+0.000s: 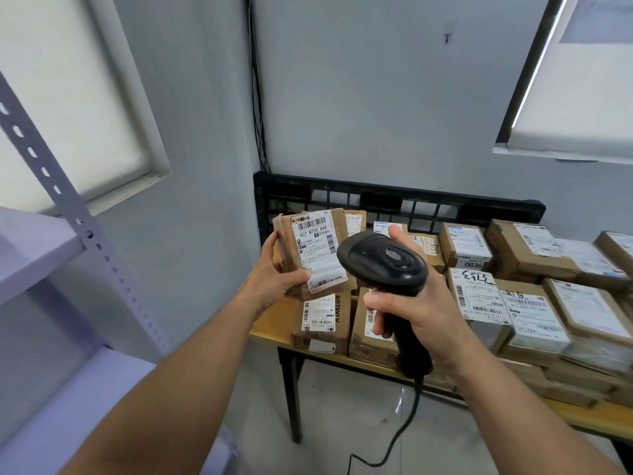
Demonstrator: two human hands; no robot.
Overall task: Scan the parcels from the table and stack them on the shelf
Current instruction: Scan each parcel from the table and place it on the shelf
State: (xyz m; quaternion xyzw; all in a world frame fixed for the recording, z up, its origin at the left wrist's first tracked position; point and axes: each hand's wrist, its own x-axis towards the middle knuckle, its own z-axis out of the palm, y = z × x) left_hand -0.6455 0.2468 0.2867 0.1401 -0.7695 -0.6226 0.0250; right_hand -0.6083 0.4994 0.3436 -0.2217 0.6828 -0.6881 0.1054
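My left hand (275, 274) grips a small brown cardboard parcel (315, 252) lifted above the table's left end, its white label facing me. My right hand (411, 310) holds a black corded barcode scanner (383, 262) by its handle, the head just to the right of the parcel's label. Several more labelled brown parcels (507, 303) lie packed on the wooden table (270, 323). The grey metal shelf (44, 248) stands at the left with bare boards.
A black plastic crate wall (394, 197) stands along the table's back edge against the grey wall. The scanner's cable (397, 437) hangs down to the tiled floor. A perforated shelf upright (78, 214) runs diagonally at left. Windows with blinds are on both sides.
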